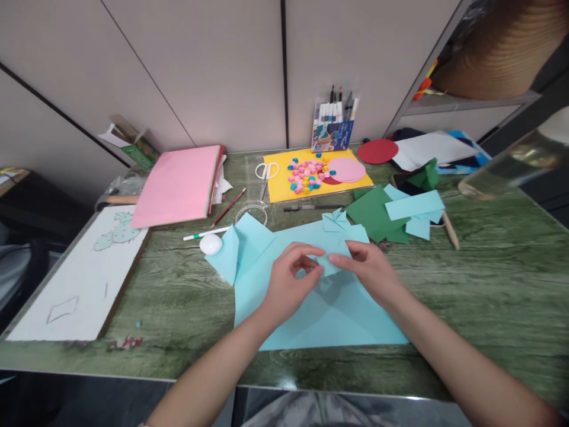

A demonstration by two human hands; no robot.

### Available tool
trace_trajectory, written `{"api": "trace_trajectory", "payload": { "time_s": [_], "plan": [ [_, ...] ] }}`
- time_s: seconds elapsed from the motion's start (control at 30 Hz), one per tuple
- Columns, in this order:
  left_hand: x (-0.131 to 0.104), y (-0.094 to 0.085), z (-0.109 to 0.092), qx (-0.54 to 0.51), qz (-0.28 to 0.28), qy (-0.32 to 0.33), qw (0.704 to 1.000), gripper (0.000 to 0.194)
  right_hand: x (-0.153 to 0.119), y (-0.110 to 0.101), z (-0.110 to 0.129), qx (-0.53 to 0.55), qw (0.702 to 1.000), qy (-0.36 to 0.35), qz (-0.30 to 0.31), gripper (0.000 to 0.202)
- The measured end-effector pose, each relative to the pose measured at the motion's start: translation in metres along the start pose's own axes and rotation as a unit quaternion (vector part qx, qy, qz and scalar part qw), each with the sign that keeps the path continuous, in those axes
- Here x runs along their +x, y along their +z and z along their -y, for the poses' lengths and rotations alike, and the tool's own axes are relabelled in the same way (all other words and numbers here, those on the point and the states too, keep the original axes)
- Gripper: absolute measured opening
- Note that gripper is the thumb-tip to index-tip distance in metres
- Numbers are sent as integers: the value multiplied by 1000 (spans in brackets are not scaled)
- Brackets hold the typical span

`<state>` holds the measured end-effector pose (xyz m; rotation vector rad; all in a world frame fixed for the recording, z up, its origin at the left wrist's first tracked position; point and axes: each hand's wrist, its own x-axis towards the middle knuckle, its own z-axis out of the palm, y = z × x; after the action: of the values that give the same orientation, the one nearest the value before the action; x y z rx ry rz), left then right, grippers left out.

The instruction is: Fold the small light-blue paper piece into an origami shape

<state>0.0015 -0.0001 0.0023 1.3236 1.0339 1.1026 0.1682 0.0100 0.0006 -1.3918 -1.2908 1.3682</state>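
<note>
A small light-blue piece of paper (332, 267) is held up between my two hands, above a large light-blue sheet (306, 320) lying on the table. My right hand (368, 267) pinches its right side between thumb and fingers. At its left edge, my left hand (294, 274) has thumb and fingertips drawn together on the paper. A folded light-blue paper piece (335, 221) rests at the sheet's back edge. To the left, a larger folded light-blue paper (249, 243) overlaps the sheet, with a white egg-shaped object (210, 244) on its corner.
Scissors (265, 175), a tape roll (251, 214) and a black pen (313, 207) lie behind the sheet. Small coloured pieces (306, 174) sit on yellow paper (278, 184). Green paper (377, 214) is at right, near a glass container (498, 166). A drawing board (66, 284) lies left.
</note>
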Motion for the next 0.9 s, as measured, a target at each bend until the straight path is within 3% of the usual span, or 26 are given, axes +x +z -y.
{"api": "trace_trajectory", "payload": {
  "time_s": [0.1, 0.33, 0.6, 0.9],
  "plan": [
    [-1, 1, 2, 14, 1, 2, 1000, 10, 0, 2, -3, -13, 1000, -18, -22, 30],
    [0, 0, 3, 25, -1, -7, 1000, 17, -3, 3, 1, -46, 997, -49, -30, 27],
    [1, -3, 0, 25, 19, -12, 999, 17, -2, 3, -6, 56, 998, -20, -10, 29],
    [1, -3, 2, 37, 27, -17, 999, 18, -1, 2, -4, 95, 994, -30, -43, 30]
  ]
}}
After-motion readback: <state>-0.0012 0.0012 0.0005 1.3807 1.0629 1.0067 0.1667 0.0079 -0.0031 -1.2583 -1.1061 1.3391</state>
